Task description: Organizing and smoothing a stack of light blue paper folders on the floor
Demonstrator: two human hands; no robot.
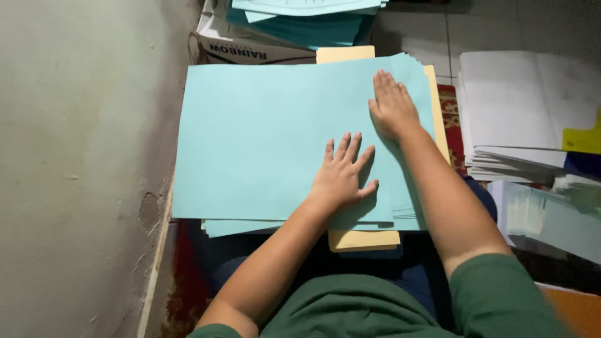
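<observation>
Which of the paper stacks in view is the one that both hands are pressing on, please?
The light blue stack in the middle, beside the wall: left hand and right hand lie flat on it. The white stack at right goes untouched.

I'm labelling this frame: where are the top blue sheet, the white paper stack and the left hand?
top blue sheet (250, 138), head view, bare middle.
white paper stack (507, 106), head view, top sheet.
left hand (341, 175), head view, back of hand.

1. Under your left hand (341, 178) and right hand (393, 107) lies a light blue paper sheet (263, 138), matt and smooth.
2. Beneath it you have yellow card (363, 239), also matt.
3. The wall (81, 156) beside you is rough, chipped plaster.
4. The white paper stack (519, 106) looks matt, with layered edges.
5. Your green sleeve (501, 294) is soft cloth.
</observation>
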